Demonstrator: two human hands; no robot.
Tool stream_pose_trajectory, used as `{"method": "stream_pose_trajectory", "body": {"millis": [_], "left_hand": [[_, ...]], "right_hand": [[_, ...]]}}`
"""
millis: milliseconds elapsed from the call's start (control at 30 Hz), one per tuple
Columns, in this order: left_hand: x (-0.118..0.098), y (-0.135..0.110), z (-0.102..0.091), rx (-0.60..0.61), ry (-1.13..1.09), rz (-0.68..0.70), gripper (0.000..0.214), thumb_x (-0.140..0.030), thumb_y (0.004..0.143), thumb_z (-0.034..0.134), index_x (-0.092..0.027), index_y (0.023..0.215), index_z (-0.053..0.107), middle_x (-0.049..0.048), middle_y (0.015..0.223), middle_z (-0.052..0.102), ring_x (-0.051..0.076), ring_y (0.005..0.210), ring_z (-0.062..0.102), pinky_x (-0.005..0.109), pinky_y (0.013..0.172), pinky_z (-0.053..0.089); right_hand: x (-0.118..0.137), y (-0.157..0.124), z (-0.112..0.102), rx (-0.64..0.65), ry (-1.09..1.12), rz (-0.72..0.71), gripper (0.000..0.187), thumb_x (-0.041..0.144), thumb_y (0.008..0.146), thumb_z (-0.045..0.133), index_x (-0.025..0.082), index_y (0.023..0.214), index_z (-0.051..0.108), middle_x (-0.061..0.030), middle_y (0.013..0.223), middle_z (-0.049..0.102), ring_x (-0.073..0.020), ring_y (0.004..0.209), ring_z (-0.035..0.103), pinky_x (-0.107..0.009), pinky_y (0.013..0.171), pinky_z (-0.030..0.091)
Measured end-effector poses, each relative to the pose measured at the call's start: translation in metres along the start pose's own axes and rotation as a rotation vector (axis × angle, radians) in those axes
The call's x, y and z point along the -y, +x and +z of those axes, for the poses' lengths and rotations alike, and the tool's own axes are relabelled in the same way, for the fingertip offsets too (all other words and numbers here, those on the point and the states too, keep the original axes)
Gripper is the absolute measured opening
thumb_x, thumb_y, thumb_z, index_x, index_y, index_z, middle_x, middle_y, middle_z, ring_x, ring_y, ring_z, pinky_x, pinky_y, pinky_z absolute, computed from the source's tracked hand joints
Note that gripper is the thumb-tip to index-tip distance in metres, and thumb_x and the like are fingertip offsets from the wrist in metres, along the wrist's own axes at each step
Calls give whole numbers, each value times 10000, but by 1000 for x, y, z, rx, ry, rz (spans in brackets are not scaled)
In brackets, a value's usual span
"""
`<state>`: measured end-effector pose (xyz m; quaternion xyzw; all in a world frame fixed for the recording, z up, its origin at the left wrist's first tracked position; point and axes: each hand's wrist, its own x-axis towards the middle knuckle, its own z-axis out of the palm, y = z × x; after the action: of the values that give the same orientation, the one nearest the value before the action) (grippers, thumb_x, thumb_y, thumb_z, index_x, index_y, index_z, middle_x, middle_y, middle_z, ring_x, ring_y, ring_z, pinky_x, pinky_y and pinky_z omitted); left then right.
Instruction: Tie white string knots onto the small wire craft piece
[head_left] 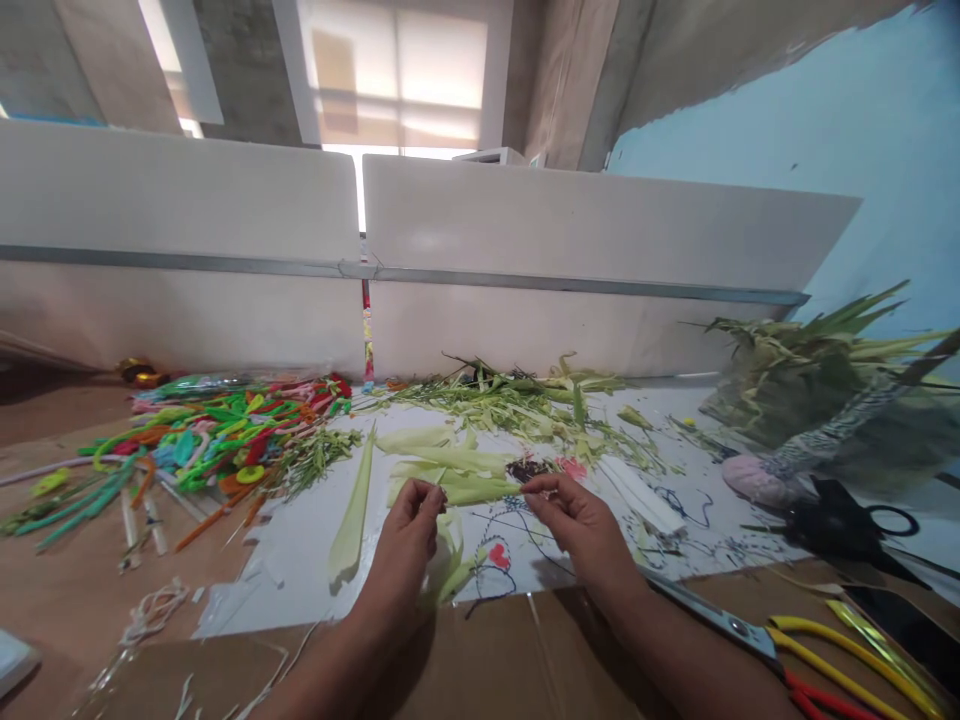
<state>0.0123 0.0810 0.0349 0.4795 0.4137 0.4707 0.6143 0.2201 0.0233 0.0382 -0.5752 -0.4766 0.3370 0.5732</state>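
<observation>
My right hand (566, 512) pinches a long pale-green husk leaf (480, 489); my left hand (412, 522) is narrowed, contents unclear

Pale green husk (480, 487), lengthwise sideways, tapering to narrow tip at right hand (566, 512).

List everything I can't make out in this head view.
In the head view:
- Anything the left hand pinches: hidden by its fingers.
- Whether the right hand grips the pale green leaf: contact too small.
- Scissors: tips behind the right forearm, handle ends cut off by the bottom edge.
- White object: cut off by the left edge.
</observation>
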Motion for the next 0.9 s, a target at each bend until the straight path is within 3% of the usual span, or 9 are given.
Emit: {"method": "stream_pose_trajectory", "body": {"millis": [233, 400, 467, 533, 600, 700, 900], "left_hand": [[-7, 2, -3, -77, -32, -7, 491, -645, 732, 721, -214, 762, 487, -98, 589, 357, 73, 483, 266, 202, 455, 204], [-10, 4, -7, -119, -45, 16, 505, -660, 703, 730, -218, 750, 491, -100, 581, 337, 80, 481, 252, 215, 458, 198], [-9, 3, -6, -85, 13, 37, 465, -637, 737, 708, -214, 751, 515, -86, 603, 373, 90, 498, 273, 222, 474, 218], [-6, 0, -3, -12, 99, 67, 407, -589, 783, 680, -208, 749, 542, -62, 637, 431, 109, 535, 330, 231, 505, 264], [-4, -4, 1, 81, 179, 106, 353, -536, 820, 657, -206, 744, 558, -37, 674, 483, 138, 604, 406, 245, 560, 326], [-2, -12, 8, 215, 257, 158, 287, -470, 865, 625, -209, 757, 571, -11, 734, 544, 178, 720, 484, 264, 662, 385], [-5, -26, 15, 365, 408, 193, 237, -401, 917, 581, -216, 774, 614, 10, 809, 639, 200, 772, 531, 275, 707, 384]], "right_hand": [[7, 10, -14, -132, -108, -74, 333, 521, 793, 703, 199, 879, 705, 16, 611, 559, -154, 551, 426, -269, 540, 315], [11, 11, -20, -197, -235, -101, 337, 526, 813, 656, 204, 898, 708, 38, 548, 511, -151, 512, 386, -272, 531, 304], [9, 11, -21, -141, -305, -116, 295, 495, 831, 653, 216, 893, 723, 41, 543, 492, -161, 527, 410, -275, 542, 320], [7, 9, -19, -38, -381, -153, 240, 447, 840, 669, 232, 910, 751, 14, 640, 584, -175, 584, 486, -288, 590, 373], [7, 6, -15, 58, -412, -229, 208, 400, 849, 682, 253, 963, 775, -32, 867, 692, -207, 737, 595, -321, 710, 446], [10, -1, -8, 114, -384, -343, 184, 362, 876, 680, 270, 989, 793, -79, 1139, 686, -261, 1034, 634, -372, 906, 463], [16, -9, 1, 236, -277, -294, 169, 369, 909, 679, 269, 970, 802, -100, 1192, 672, -270, 1083, 630, -320, 750, 496]]}}
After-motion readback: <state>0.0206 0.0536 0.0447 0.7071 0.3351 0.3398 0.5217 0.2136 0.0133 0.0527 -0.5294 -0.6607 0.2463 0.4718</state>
